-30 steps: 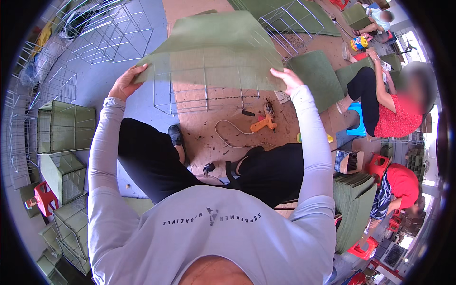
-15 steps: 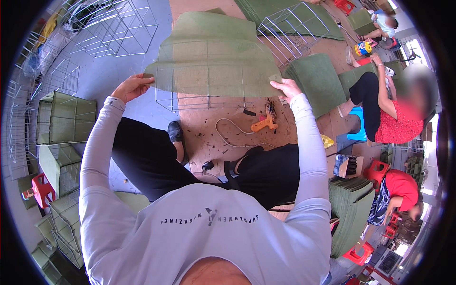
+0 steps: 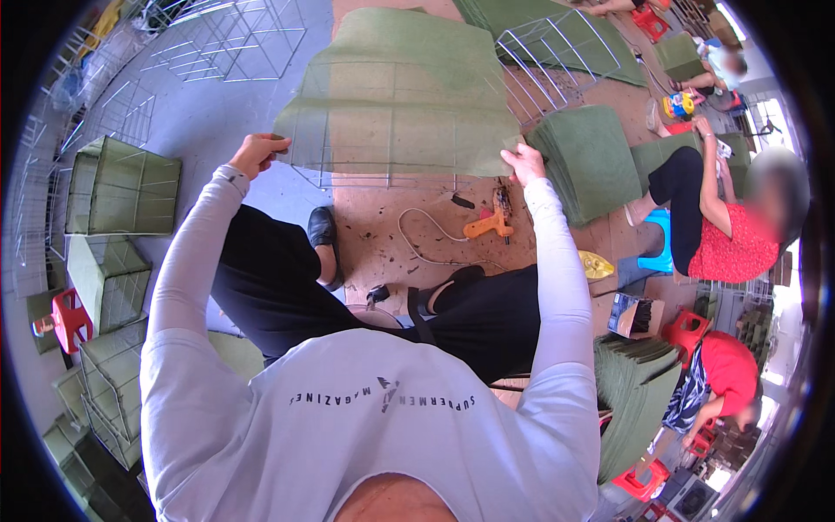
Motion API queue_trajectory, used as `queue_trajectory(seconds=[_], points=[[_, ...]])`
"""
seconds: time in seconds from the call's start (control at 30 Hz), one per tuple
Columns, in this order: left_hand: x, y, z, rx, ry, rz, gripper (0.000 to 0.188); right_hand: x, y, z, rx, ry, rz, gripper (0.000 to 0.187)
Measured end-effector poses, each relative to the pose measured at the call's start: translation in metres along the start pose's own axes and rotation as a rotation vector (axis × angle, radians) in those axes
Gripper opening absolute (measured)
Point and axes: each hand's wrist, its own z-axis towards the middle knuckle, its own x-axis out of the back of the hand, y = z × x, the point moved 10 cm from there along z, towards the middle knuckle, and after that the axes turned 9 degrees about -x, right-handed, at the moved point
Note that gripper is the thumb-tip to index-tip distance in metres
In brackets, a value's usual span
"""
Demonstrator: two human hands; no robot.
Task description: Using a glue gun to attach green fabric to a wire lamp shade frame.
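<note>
While held, the green sheet [image 3: 402, 91] runs crosswise.

Veiled, blurred and cut short

The lower corners of the translucent green sheet [image 3: 400, 96] disappear into the left hand [image 3: 258, 155] and the right hand [image 3: 524, 163]; how much is pinched cannot be told. Behind it, a wire frame [image 3: 389, 184] shows only dimly through the material — its full shape is hard to make out. The black-trousered legs [image 3: 278, 278] partly hide a pale, rounded object [image 3: 374, 316] of uncertain kind. The top edge cuts off a large green piece [image 3: 557, 35]. The red-topped co-worker [image 3: 739, 248] has a blurred face, and the item being handled — whitish — is too small to identify.
</note>
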Motion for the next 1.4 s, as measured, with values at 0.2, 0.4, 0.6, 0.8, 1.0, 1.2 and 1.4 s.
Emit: queue_trajectory(seconds=[0.2, 0.4, 0.6, 0.8, 1.0, 1.2, 1.4], points=[[-0.010, -0.023, -0.001, 0.018, -0.053, -0.038, 0.012, -0.006, 0.022, 0.020, 0.146, -0.094, -0.074, 0.015], [-0.017, -0.019, -0.002, 0.057, -0.079, -0.108, 0.006, 0.003, 0.013, 0.013, 0.239, -0.051, 0.069, 0.017], [0.013, 0.103, 0.110, -0.288, -0.293, -0.577, 0.008, 0.056, -0.132, 0.076, 0.181, 0.182, 0.028, 0.017], [0.044, 0.248, 0.045, -0.792, 0.047, -0.093, 0.016, 0.071, -0.230, 0.013, 0.451, -0.010, 0.519, 0.012], [0.009, 0.052, 0.070, -0.221, 0.032, -0.409, 0.006, 0.008, -0.064, 0.036, 0.009, -0.010, 0.480, 0.012], [0.001, 0.028, 0.058, -0.167, -0.021, -0.507, 0.004, -0.013, -0.035, 0.020, -0.107, -0.163, 0.501, 0.019], [-0.006, 0.010, 0.030, -0.058, 0.012, -0.390, 0.008, -0.005, -0.018, 0.011, -0.163, -0.220, 0.573, 0.022]])
